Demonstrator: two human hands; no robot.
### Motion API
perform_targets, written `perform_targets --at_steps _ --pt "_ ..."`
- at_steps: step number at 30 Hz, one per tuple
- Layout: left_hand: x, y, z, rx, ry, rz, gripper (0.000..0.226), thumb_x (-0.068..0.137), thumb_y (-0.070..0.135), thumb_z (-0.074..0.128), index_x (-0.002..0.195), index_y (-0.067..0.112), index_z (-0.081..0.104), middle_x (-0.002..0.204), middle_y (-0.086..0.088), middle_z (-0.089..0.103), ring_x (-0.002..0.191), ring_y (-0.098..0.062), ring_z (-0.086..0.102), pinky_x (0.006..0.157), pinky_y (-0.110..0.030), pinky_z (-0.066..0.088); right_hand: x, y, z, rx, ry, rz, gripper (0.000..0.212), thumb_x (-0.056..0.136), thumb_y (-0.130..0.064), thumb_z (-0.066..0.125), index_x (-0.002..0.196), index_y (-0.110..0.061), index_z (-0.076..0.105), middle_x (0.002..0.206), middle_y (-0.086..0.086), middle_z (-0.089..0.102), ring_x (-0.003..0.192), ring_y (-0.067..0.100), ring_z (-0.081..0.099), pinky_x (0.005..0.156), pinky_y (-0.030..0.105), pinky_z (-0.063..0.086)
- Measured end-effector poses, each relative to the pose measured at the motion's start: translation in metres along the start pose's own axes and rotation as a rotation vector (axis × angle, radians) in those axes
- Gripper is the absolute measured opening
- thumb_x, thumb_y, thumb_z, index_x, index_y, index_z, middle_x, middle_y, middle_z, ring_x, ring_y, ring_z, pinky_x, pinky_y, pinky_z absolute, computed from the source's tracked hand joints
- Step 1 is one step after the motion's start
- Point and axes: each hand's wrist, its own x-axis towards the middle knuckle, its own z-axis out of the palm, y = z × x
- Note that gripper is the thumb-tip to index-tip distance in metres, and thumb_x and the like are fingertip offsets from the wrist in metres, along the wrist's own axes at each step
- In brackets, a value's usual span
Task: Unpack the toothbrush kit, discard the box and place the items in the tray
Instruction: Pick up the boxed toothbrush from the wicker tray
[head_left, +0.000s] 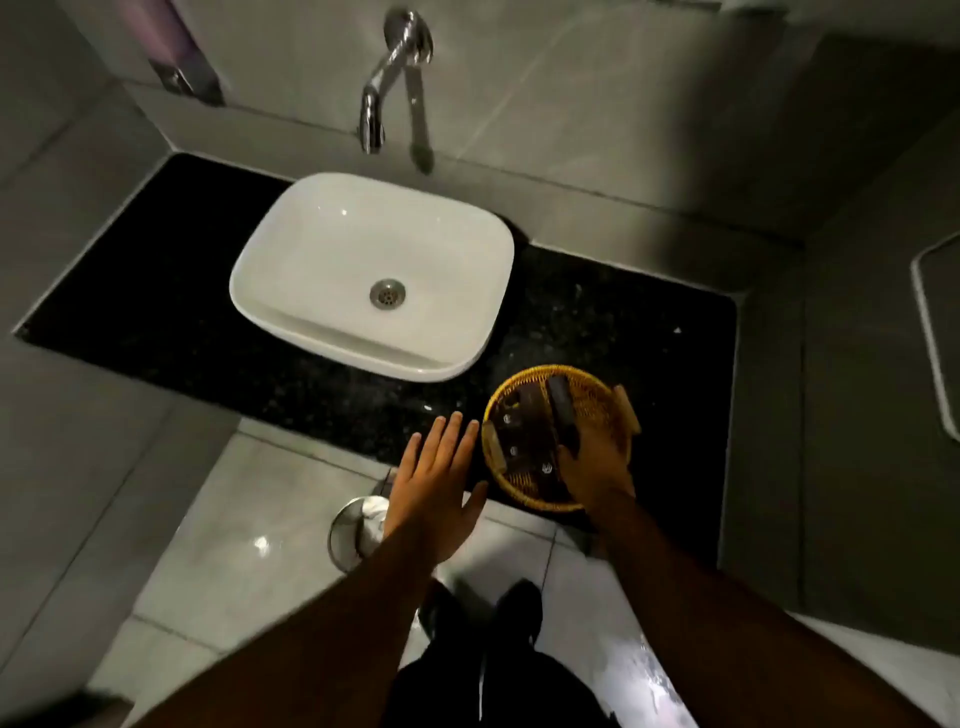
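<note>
A round yellow woven tray (597, 387) sits on the black counter (156, 312) near its front edge, right of the sink. Several dark brown boxes lie in it, one long brown box (524, 441) across the middle. My right hand (595, 467) is over the tray's near right side, fingers closed on a dark narrow box (563, 410) that points away from me. My left hand (436, 488) hovers just left of the tray, flat, fingers spread, holding nothing.
A white basin (322, 244) stands on the counter under a chrome wall tap (395, 78). Below the counter edge a steel pedal bin (353, 530) stands on the glossy tiled floor. My dark shoes (483, 618) show at the bottom. Grey tiled walls close in on both sides.
</note>
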Motion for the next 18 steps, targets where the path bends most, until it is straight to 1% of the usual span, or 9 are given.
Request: perform_targets --at_steps 2,5,7,10,12,13,15,16,18 --pt "-0.002 0.001 0.008 -0.032 -0.017 -0.026 0.081 0.101 0.053 0.050 0.172 0.021 0.026 0.180 -0.008 0.026 0.167 -0.030 0.024 0.134 -0.053 0.022 0.007 -0.002 0.004 0.047 0.034 0.086 0.042 0.098 -0.025 0.060 0.140 -0.023 0.059 0.141 0.010 0.063 0.127 0.036 0.061 0.105 0.048 0.050" --pt "-0.009 0.002 0.017 -0.036 -0.019 -0.047 0.079 0.104 0.053 0.046 0.173 0.022 0.022 0.181 -0.008 0.022 0.168 -0.030 0.019 0.135 -0.052 0.017 0.015 0.012 0.021 0.059 0.048 0.153 0.019 0.097 -0.036 0.058 0.112 -0.026 0.066 0.112 0.006 0.068 0.108 0.032 0.067 0.092 0.051 0.058" --pt "-0.013 0.005 0.020 -0.042 -0.013 -0.059 0.079 0.105 0.052 0.046 0.173 0.021 0.021 0.181 -0.008 0.022 0.168 -0.030 0.020 0.135 -0.053 0.017 0.019 0.020 0.033 0.053 0.080 0.168 0.017 0.095 -0.042 0.058 0.101 -0.028 0.064 0.102 0.003 0.067 0.100 0.029 0.068 0.088 0.048 0.059" --pt "-0.013 0.003 0.019 -0.040 0.029 -0.061 0.079 0.105 0.050 0.048 0.173 0.022 0.021 0.181 -0.007 0.023 0.168 -0.028 0.020 0.135 -0.052 0.018 0.022 0.020 0.033 0.060 0.107 0.190 0.017 0.095 -0.041 0.062 0.094 -0.025 0.066 0.098 0.004 0.068 0.097 0.029 0.067 0.089 0.045 0.058" --pt "-0.013 0.002 0.017 -0.035 0.052 -0.065 0.079 0.105 0.050 0.050 0.173 0.022 0.022 0.181 -0.007 0.023 0.168 -0.028 0.020 0.135 -0.053 0.019 0.012 0.010 0.020 0.062 0.124 0.181 0.013 0.093 -0.038 0.066 0.091 -0.025 0.065 0.100 0.005 0.069 0.099 0.031 0.069 0.088 0.047 0.059" --pt "-0.012 0.001 0.015 -0.032 0.057 -0.064 0.079 0.105 0.050 0.050 0.173 0.022 0.021 0.182 -0.006 0.023 0.169 -0.027 0.019 0.135 -0.053 0.019 0.008 0.008 0.016 0.071 0.133 0.177 0.011 0.091 -0.034 0.068 0.095 -0.025 0.065 0.106 0.006 0.069 0.103 0.033 0.070 0.090 0.049 0.060" --pt "-0.007 -0.001 0.008 -0.038 0.042 -0.065 0.079 0.106 0.051 0.046 0.174 0.023 0.016 0.183 -0.006 0.017 0.170 -0.026 0.013 0.136 -0.053 0.016 0.010 0.016 0.015 0.076 0.140 0.168 0.028 0.090 -0.030 0.071 0.116 -0.022 0.066 0.130 0.010 0.065 0.119 0.036 0.065 0.099 0.051 0.057" --pt "-0.003 0.000 0.003 -0.048 0.055 -0.066 0.078 0.107 0.051 0.043 0.174 0.022 0.014 0.183 -0.006 0.015 0.170 -0.026 0.011 0.136 -0.053 0.015 0.004 0.005 0.001 0.075 0.144 0.144 0.039 0.089 -0.034 0.071 0.125 -0.021 0.063 0.139 0.011 0.060 0.127 0.036 0.062 0.102 0.052 0.055" --pt "0.010 0.006 -0.012 -0.051 0.094 -0.059 0.077 0.108 0.051 0.040 0.174 0.020 0.014 0.183 -0.008 0.014 0.170 -0.027 0.011 0.136 -0.054 0.014 -0.002 -0.008 -0.019 0.122 0.154 0.096 0.045 0.087 -0.046 0.067 0.123 -0.020 0.062 0.144 0.011 0.055 0.133 0.036 0.056 0.105 0.051 0.052"
